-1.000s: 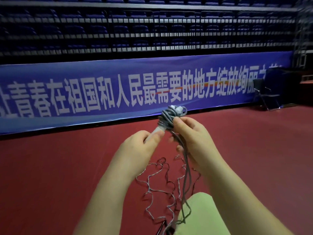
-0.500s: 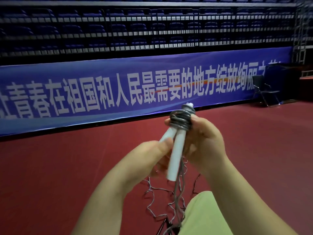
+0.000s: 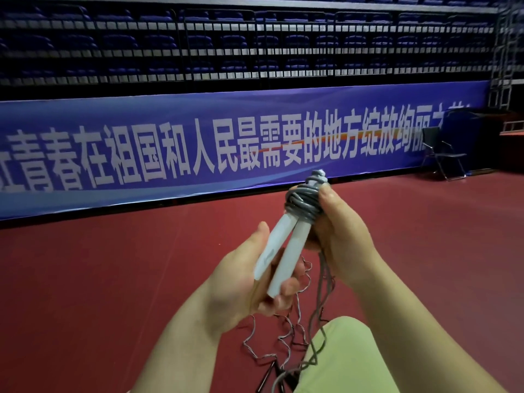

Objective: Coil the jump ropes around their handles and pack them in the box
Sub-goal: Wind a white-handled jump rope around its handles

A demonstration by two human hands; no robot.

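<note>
The left hand (image 3: 243,282) curls its fingers round the lower ends of two smooth, pale, tapered jump-rope handles (image 3: 280,251), which splay apart in a narrow V, while the right hand (image 3: 337,236) grips the upper ends where glossy grey cord (image 3: 303,205) is wound in a tight, rounded bundle. The loose cord hangs down from the right hand toward kinked thin ropes (image 3: 283,341) lying on the matte red floor (image 3: 113,279), beside a pale green trouser leg (image 3: 346,361).

Two handles (image 3: 279,252) are held side by side between the left hand (image 3: 241,282) and right hand (image 3: 340,236), with cord coils (image 3: 303,202) wound at their far ends. Loose cord (image 3: 283,341) is spread on the floor (image 3: 113,279) below, left of a knee (image 3: 346,353). A banner (image 3: 198,148) is set behind, with a chair (image 3: 442,154) at its right.
</note>
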